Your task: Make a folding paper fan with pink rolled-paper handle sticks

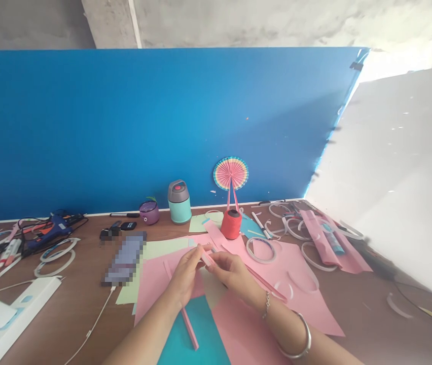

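Note:
Between the fingertips of both hands is a small folded pink paper strip (206, 257). My left hand (187, 268) pinches its left side, with the fingers closed. From the right, my right hand (229, 268) grips the other side between thumb and fingers. Below the hands lies a long narrow pink strip (189, 328), partly hidden by my left hand and wrist. Under it are a teal sheet (201, 337) and pink paper sheets (239, 332). Just beyond the hands stands a red thread spool (231, 226), with a round pleated paper fan (230, 174) upright in it.
A pixelated phone (125, 258), a purple pot (149, 212) and a teal flask (180, 203) stand left of centre. Farther left are a blue glue gun (50, 230) and a white power strip (22, 322). Tape rings (260, 250) and a glue stick (332, 238) lie right.

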The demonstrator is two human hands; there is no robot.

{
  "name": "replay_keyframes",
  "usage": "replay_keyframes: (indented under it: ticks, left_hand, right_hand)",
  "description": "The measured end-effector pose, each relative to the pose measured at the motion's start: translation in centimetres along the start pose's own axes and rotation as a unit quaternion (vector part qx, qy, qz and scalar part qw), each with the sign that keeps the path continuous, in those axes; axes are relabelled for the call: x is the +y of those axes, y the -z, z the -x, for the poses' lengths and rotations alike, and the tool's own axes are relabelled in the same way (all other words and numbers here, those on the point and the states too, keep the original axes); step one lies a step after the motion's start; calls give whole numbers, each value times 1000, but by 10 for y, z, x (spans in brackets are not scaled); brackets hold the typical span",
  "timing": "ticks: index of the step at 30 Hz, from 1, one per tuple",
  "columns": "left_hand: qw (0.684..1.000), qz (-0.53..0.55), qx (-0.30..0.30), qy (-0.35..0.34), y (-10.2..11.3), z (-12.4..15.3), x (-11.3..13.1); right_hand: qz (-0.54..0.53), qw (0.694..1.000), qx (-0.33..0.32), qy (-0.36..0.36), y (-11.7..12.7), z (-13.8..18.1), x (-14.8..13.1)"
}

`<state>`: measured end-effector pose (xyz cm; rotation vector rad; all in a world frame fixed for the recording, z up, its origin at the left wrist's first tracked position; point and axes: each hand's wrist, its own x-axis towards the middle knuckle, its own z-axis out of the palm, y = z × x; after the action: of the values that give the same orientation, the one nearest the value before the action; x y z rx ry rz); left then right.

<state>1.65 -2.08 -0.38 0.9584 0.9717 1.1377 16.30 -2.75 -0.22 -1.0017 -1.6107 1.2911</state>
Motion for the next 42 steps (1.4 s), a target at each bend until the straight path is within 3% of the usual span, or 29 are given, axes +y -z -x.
replay_keyframes:
  ticks: [4,10,15,23,26,28,30,32,34,36,38,42]
  left_hand:
    - [998,-34,-34,-36,10,-3,9]
    - [999,23,-37,-33,18,-8,11]
    - [997,77,-15,-28,20,-11,10]
    - [997,13,-33,-67,15,-2,17]
    - [993,-37,-22,-106,13,-1,16]
    - [987,-74,-10,-145,12,-2,13]
    - [975,-113,10,-189,12,-4,9]
    - [960,-161,29,-229,13,-5,6]
    - [940,-214,41,-263,13,-5,3]
    - [920,-263,41,-288,13,-4,3]
    - [901,-300,30,-312,12,-2,3]
    - [862,-356,-1,-360,12,0,1]
  right_hand:
    - [-69,996,-26,-60,6,-2,6]
    - [-93,992,-38,-76,13,-2,2]
    - [-141,985,-25,-101,18,-3,-4]
    - [-229,967,35,-105,24,-6,1]
    - [-118,984,115,-63,23,-6,0]
    - [19,977,209,37,20,-4,-1]
    - [160,930,284,168,17,-1,-3]
    - [274,867,319,267,14,4,-5]
    - [353,820,326,311,10,8,-7]
    - [397,801,312,323,7,11,-8]
    - [404,813,284,308,6,10,-7]
    - [322,895,226,208,8,3,-2]
